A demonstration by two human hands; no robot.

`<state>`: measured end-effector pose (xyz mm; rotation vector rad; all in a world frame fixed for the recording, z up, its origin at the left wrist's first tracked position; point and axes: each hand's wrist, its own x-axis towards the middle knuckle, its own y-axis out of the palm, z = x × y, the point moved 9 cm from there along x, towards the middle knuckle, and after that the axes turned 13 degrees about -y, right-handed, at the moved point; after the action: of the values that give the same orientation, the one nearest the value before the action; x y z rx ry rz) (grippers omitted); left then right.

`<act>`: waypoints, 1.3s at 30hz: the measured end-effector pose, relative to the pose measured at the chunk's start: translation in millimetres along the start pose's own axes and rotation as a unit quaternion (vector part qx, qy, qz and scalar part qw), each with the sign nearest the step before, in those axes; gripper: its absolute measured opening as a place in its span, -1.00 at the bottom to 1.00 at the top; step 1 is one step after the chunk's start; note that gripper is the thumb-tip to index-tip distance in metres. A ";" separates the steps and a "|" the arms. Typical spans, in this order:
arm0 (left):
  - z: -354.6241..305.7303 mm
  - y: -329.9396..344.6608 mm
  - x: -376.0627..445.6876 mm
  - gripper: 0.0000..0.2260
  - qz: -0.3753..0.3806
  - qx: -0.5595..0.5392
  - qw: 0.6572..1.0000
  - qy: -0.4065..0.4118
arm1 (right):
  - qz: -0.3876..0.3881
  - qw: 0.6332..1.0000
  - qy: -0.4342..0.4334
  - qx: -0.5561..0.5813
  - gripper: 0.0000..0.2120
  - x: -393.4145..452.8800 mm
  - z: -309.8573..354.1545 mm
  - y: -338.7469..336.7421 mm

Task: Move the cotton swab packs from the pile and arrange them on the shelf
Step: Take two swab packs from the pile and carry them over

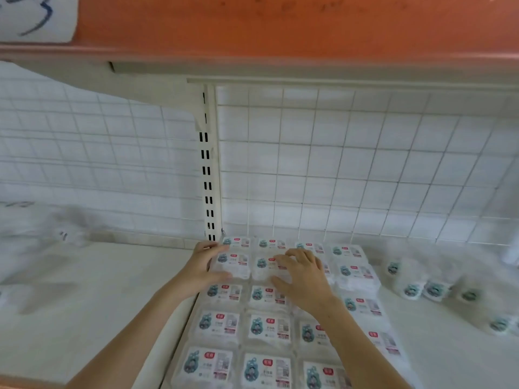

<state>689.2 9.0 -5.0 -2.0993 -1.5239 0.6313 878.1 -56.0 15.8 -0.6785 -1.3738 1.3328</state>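
Observation:
Several clear cotton swab packs (219, 324) with teal and red labels lie flat in neat rows on the white shelf (84, 304), from its back wall toward me. My left hand (203, 263) holds the left edge of a raised pack (233, 263) in the second row from the back, thumb below and fingers above. My right hand (304, 276) lies spread, fingers straight, on the neighbouring pack (265, 266) and the packs beside it. A loose pile of packs (429, 287) sits on the shelf to the right.
A white wire grid (351, 164) backs the shelf, with a slotted upright post (207, 169) in the middle. An orange-fronted shelf (280, 26) hangs overhead. Blurred white goods (42, 234) sit at the far left.

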 end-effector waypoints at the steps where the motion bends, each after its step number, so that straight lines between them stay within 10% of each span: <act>1: 2.3 1.3 1.5 -0.31 0.000 -0.018 1.000 -0.001 | 0.000 1.000 0.002 0.002 -0.57 -0.7 -0.8 0.6; 20: 20.4 3.4 2.8 -0.35 -0.051 -0.083 0.995 -0.003 | -0.006 1.000 0.002 0.006 -0.24 0.5 -2.3 8.0; 28: 16.8 3.9 1.8 -0.16 -0.009 -0.081 0.996 -0.027 | 0.051 0.998 0.002 -0.031 -0.51 -1.2 6.2 0.2; 39: -54.7 -3.1 -109.6 -0.71 -0.142 0.142 0.964 0.173 | -0.018 1.000 -0.005 0.002 -0.61 -84.1 55.9 -44.0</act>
<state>689.8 -100.5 50.0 -1.6355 -1.4036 0.3321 861.8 -161.5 42.7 -0.6429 -1.3850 1.3113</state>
